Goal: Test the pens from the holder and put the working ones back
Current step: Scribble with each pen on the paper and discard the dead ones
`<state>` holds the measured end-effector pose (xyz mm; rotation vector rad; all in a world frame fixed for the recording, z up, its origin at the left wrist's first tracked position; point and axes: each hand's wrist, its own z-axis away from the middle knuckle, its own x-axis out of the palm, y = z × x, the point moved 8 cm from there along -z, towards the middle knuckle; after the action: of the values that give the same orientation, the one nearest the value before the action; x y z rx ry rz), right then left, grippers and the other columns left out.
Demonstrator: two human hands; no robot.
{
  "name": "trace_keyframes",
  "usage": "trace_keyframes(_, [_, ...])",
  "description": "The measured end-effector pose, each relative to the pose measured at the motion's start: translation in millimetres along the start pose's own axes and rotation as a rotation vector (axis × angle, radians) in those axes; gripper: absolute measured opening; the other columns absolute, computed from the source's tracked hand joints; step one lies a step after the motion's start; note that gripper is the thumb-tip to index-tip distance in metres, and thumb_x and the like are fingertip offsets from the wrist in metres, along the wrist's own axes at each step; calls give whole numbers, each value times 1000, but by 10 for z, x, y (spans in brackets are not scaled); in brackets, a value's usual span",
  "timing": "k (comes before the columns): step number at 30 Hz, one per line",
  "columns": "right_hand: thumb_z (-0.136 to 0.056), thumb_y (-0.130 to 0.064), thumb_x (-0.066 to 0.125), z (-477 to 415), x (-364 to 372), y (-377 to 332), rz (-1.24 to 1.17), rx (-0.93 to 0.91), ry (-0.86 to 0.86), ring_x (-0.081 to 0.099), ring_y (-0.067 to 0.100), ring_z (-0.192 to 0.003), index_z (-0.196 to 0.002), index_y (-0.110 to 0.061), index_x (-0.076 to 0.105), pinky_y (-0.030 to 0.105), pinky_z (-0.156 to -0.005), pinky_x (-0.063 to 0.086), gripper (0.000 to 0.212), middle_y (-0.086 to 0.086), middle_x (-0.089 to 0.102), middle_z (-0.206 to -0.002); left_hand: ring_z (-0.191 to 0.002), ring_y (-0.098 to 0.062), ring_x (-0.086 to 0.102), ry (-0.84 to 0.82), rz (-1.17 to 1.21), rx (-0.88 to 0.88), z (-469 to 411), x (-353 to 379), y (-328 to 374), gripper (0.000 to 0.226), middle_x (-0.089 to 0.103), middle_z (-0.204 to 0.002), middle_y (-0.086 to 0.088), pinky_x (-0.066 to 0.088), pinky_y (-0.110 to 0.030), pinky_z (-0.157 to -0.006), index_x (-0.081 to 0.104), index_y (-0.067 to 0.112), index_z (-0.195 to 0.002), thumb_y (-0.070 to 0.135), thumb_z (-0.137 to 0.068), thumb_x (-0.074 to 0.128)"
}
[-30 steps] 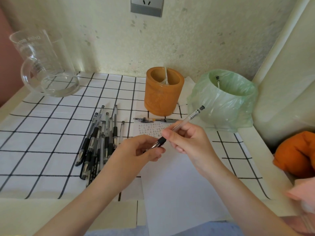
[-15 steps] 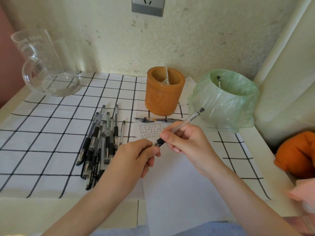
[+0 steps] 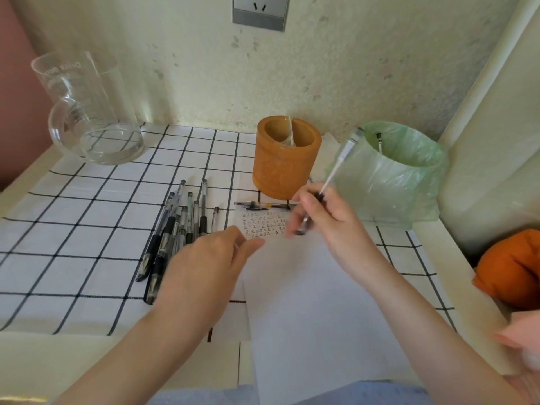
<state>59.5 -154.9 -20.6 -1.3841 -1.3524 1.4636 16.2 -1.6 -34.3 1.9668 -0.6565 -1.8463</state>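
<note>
The right hand [image 3: 324, 226] pinched a pen [image 3: 333, 173] at its dark grip, tip down over the written rows at the far end of the paper sheet [image 3: 315, 302], barrel slanting up toward the worktop's far right corner. The tip was a blur, so whether it touched the sheet could not be told. The left hand [image 3: 210, 264] hung loose alongside, fingers spread and relaxed, nothing in it, over the sheet's left edge. Just left of it a heap of pens [image 3: 175, 229] lay on the checked cloth [image 3: 73, 229] mid-worktop. A single pen [image 3: 263, 205] lay crosswise at the sheet's far edge, right in front of the orange holder [image 3: 286, 165] near the back edge. Beside the holder, toward the right edge, stood a green-bagged bin [image 3: 391, 176], and a glass jug [image 3: 87, 112] sat in the far left corner.
</note>
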Motion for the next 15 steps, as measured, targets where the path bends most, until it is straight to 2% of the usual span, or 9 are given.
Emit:
trace_keyframes(1, [-99,-24,42,-35,-80,1,230,-15,11,54,1,-62,-96,-17,48,20,-67,49,10,-8,55,-68,-67,-9,60,51,-136,-4,-6,-63,-59,40,61,-80,10,51,-26,-62,54,26,-92,58,-87,31])
trace_keyframes(2, [-98,-28,44,-64,-133,31,452,-23,6,49,-1,-59,-98,-19,46,13,-62,44,10,-11,49,-68,-70,-10,59,81,-238,-18,-11,-107,-117,36,59,-83,10,51,-27,-63,52,24,-95,54,-90,33])
trace_keyframes(4, [-99,-29,44,-94,-165,130,695,-19,-17,48,0,-70,-105,-19,46,9,-62,37,12,-12,47,-78,-72,-11,58,86,-383,-36,-25,-135,-207,33,57,-90,8,49,-24,-61,49,22,-99,51,-91,35])
trace_keyframes(7, [-99,-18,45,-159,-130,313,831,-49,-44,48,19,-94,-111,-9,53,23,-76,37,18,1,52,-97,-81,-10,59,44,-492,-65,-42,-89,-262,37,56,-100,7,46,-21,-62,43,21,-106,54,-91,36])
trace_keyframes(9, [-96,-10,50,-212,-128,431,925,-54,-58,45,24,-102,-112,-7,57,29,-84,36,19,7,54,-104,-83,-9,58,32,-524,-65,-37,-49,-244,38,55,-102,7,46,-21,-63,42,22,-109,54,-91,36])
trace_keyframes(12, [-90,1,54,-261,-173,462,923,-60,3,44,23,-107,-115,-6,61,28,-91,36,26,8,52,-109,-80,-9,54,37,-532,-66,-39,-27,-229,35,53,-101,7,43,-21,-62,44,21,-107,52,-92,36])
trace_keyframes(15, [-85,3,60,-271,-250,387,921,-113,154,44,22,-112,-109,-6,63,24,-95,36,26,8,51,-112,-74,-8,45,32,-506,-68,-45,-9,-236,30,49,-93,8,40,-21,-61,47,22,-100,48,-93,36])
